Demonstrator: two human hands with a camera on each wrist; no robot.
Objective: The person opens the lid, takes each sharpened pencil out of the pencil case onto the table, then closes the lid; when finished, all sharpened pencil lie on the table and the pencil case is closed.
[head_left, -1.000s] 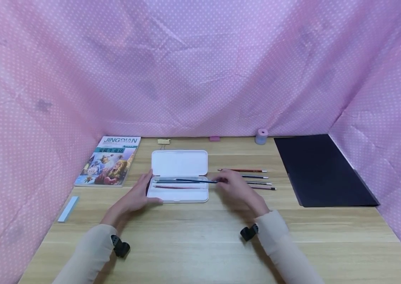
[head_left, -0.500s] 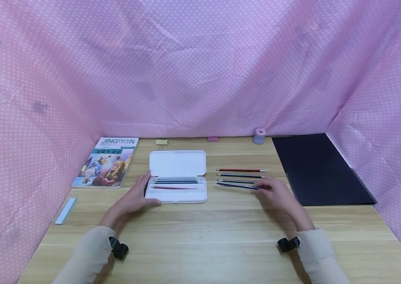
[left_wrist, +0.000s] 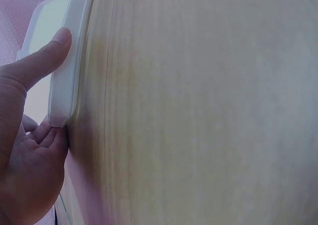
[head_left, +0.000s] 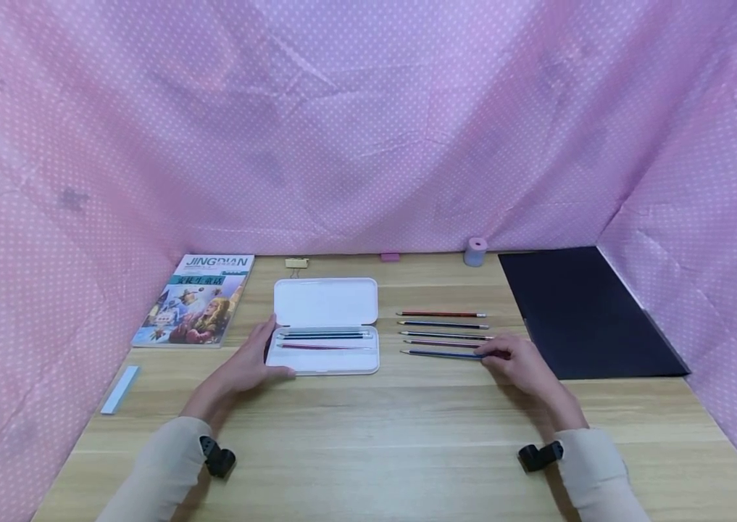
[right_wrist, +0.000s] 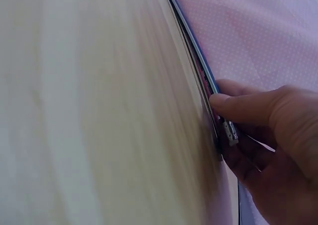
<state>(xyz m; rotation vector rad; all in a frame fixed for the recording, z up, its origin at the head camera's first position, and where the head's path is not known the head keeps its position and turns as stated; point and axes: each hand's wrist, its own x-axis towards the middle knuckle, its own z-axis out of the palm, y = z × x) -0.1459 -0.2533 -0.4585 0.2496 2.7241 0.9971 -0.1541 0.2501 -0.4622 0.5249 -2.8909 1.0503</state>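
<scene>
An open white pencil case (head_left: 325,301) lies on the table, its lid tipped back. Dark pencils (head_left: 325,335) and a reddish pencil (head_left: 316,346) lie inside. My left hand (head_left: 247,366) holds the case's left end, the thumb (left_wrist: 54,46) on the front wall and fingertips against the end. To the right of the case, my right hand (head_left: 518,362) pinches a dark blue pencil (head_left: 440,354) near its eraser end, low at the table. Behind it several pencils (head_left: 443,324) lie in a row, roughly parallel; the hand covers the ends of the nearest ones.
A magazine (head_left: 195,301) and a light blue strip (head_left: 120,390) lie at the left. Along the back are a binder clip (head_left: 297,263), a pink eraser (head_left: 390,257) and a small pink-and-blue cylinder (head_left: 475,251). A black folder (head_left: 590,312) lies right.
My right hand has carried the dark blue pencil from the case's right end rightward, then down to the front of the pencil row. My left hand has stayed on the case.
</scene>
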